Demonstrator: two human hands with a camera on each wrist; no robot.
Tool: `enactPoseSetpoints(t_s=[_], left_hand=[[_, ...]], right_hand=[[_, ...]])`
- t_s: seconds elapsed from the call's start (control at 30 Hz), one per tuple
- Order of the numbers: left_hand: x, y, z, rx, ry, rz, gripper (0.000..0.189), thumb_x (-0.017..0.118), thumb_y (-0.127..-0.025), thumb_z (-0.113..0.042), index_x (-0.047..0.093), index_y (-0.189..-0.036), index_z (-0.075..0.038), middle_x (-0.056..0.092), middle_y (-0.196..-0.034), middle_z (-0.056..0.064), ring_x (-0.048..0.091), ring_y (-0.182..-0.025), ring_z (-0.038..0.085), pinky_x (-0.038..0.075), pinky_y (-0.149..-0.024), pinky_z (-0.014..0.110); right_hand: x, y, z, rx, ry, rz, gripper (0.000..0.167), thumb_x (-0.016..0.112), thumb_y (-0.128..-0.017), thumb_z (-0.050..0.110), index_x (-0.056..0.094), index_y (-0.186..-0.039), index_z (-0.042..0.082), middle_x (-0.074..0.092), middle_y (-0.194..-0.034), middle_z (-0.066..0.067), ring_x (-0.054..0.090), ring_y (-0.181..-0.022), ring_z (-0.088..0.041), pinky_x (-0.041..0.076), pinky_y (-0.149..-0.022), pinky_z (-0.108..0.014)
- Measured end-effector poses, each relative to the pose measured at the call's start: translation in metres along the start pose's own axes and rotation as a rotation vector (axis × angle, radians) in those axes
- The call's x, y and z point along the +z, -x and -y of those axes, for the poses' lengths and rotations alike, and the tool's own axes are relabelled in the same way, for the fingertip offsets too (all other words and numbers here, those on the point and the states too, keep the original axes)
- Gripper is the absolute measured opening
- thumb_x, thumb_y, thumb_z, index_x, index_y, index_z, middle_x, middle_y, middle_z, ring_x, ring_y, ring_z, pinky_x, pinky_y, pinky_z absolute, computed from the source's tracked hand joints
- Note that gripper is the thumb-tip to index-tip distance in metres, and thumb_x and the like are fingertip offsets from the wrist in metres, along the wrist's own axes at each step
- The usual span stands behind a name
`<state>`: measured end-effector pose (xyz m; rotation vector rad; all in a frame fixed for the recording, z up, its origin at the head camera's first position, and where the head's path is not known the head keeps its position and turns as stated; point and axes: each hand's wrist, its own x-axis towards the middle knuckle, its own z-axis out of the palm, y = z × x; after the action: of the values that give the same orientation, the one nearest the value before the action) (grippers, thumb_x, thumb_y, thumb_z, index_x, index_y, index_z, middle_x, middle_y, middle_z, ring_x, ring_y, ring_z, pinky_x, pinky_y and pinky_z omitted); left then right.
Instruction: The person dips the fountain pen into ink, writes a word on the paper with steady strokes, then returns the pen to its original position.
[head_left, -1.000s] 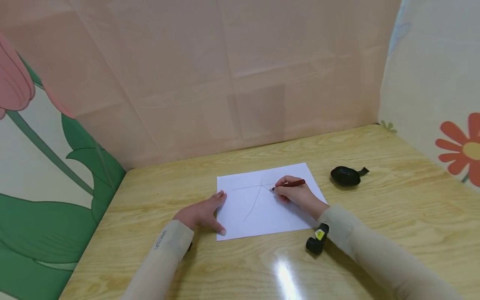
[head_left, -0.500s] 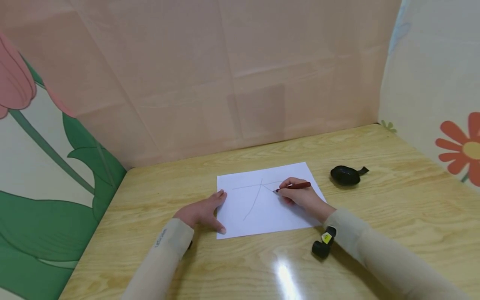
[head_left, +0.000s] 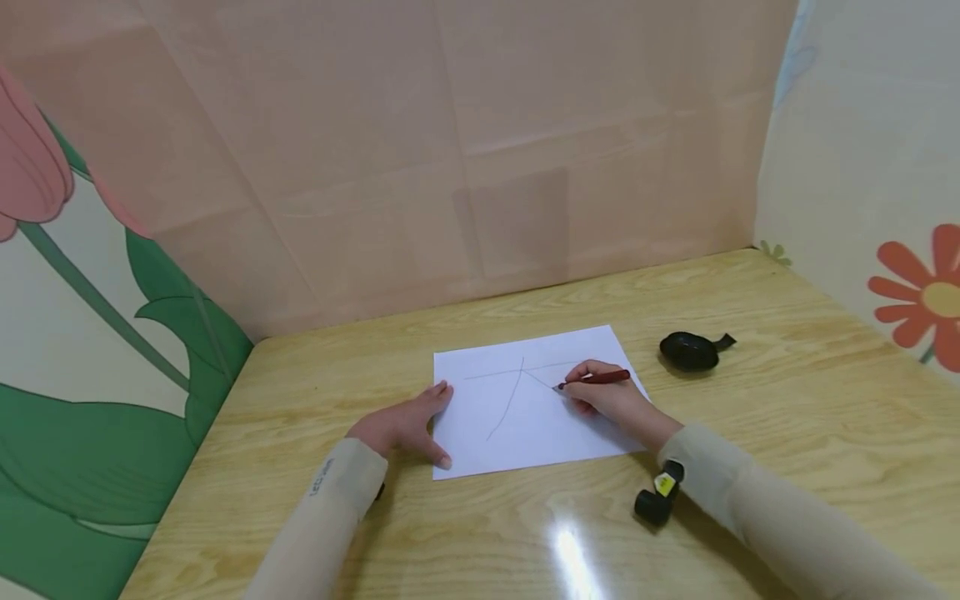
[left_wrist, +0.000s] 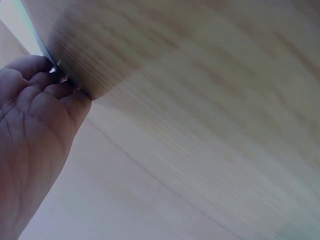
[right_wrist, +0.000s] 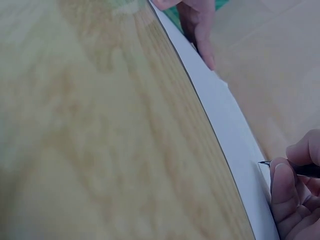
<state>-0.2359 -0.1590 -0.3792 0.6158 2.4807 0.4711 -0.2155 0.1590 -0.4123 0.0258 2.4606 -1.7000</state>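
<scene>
A white sheet of paper [head_left: 495,417] lies on the table with several thin dark lines drawn on it, meeting near its upper middle. My right hand [head_left: 611,396] pinches a dark red pen [head_left: 609,377], its tip on the paper at the end of a slanting line. In the right wrist view the pen's dark tip [right_wrist: 265,163] shows between thumb and fingers. My left hand [head_left: 408,423] rests at the paper's left edge, thumb and fingers spread. The left wrist view shows this hand [left_wrist: 40,110] from the palm side, fingertips against the table.
A black oval object with a short tab [head_left: 690,352] lies right of the paper on the wooden table [head_left: 300,383]. A pink cloth [head_left: 375,167] hangs behind, and a flower-printed sheet [head_left: 847,167] stands at the right. A black wrist device [head_left: 660,496] sits by the right cuff.
My right hand has moved a little right and down with the pen, and the slanting line from the crossing point has grown longer. The left hand has stayed in place.
</scene>
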Motion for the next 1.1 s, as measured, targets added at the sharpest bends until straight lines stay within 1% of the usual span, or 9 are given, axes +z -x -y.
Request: enactPoseSetpoints(t_s=[0.17, 0.37, 0.57, 0.83, 1.1], left_hand=[[0.001, 0.0, 0.001, 0.011, -0.012, 0.002, 0.111, 0.082, -0.067, -0.034, 0.011, -0.149, -0.01, 0.002, -0.157, 0.005, 0.002, -0.143, 0.021, 0.012, -0.114, 0.039], [0.002, -0.001, 0.002, 0.01, -0.01, 0.001, 0.111, 0.082, -0.067, -0.034, 0.012, -0.149, -0.01, 0.002, -0.157, 0.005, 0.002, -0.143, 0.021, 0.012, -0.114, 0.039], [0.003, -0.002, 0.003, 0.003, -0.008, -0.002, 0.112, 0.082, -0.066, -0.035, 0.012, -0.149, -0.01, 0.003, -0.157, 0.005, 0.003, -0.143, 0.021, 0.013, -0.114, 0.04], [0.002, -0.002, 0.003, -0.006, -0.006, -0.001, 0.111, 0.082, -0.066, -0.035, 0.012, -0.15, -0.012, 0.002, -0.157, 0.002, 0.002, -0.143, 0.019, 0.012, -0.114, 0.039], [0.002, -0.003, 0.005, -0.005, -0.01, 0.0, 0.112, 0.082, -0.066, -0.036, 0.011, -0.15, -0.012, 0.001, -0.157, 0.003, 0.003, -0.143, 0.02, 0.012, -0.114, 0.039]], right_hand=[[-0.002, 0.002, -0.003, 0.013, -0.008, 0.003, 0.02, 0.063, -0.084, 0.017, 0.057, -0.097, 0.003, 0.054, -0.064, 0.0, 0.049, -0.06, -0.012, 0.04, -0.054, -0.023], [-0.003, 0.007, -0.003, 0.016, 0.019, -0.004, 0.019, 0.063, -0.084, 0.018, 0.058, -0.097, 0.005, 0.054, -0.065, -0.001, 0.049, -0.06, -0.013, 0.041, -0.055, -0.023], [-0.005, 0.011, -0.002, -0.001, 0.008, -0.016, 0.02, 0.063, -0.084, 0.017, 0.058, -0.096, 0.002, 0.054, -0.065, 0.0, 0.049, -0.06, -0.012, 0.04, -0.054, -0.023], [-0.01, 0.015, -0.006, 0.034, 0.011, -0.008, 0.021, 0.063, -0.085, 0.019, 0.058, -0.098, 0.003, 0.055, -0.066, -0.001, 0.049, -0.061, -0.013, 0.04, -0.055, -0.024], [-0.014, 0.021, -0.007, 0.007, 0.017, -0.021, 0.02, 0.063, -0.084, 0.016, 0.058, -0.097, 0.001, 0.054, -0.063, 0.0, 0.049, -0.058, -0.01, 0.04, -0.053, -0.022]])
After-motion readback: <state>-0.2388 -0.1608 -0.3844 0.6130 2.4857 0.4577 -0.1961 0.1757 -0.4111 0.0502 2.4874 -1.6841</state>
